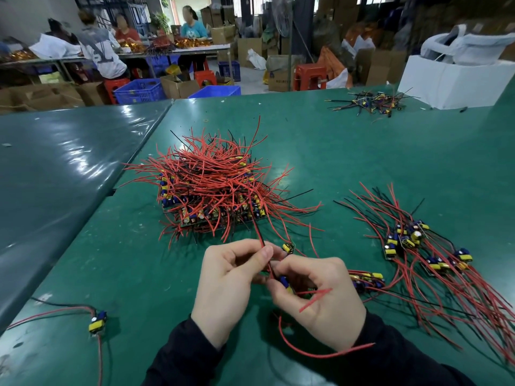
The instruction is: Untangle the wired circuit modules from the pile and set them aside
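Note:
A tangled pile point(214, 188) of circuit modules with red and black wires sits mid-table. Just in front of it, my left hand point(228, 288) pinches a red and black wire pair that runs up toward the pile. My right hand point(320, 299) grips a small module point(286, 284) with blue and yellow parts, its red wires trailing under my wrist. Another small module point(288, 247) lies just beyond my fingers. To the right, a set-aside group of modules point(418, 246) lies with wires fanned out. More modules point(367, 280) rest beside my right hand.
A single module point(97, 321) with wires lies at the near left on the green table point(362, 151). A small heap of black-wired parts point(370, 103) and a white box point(451, 79) are at the far right. Several people work at a distant table.

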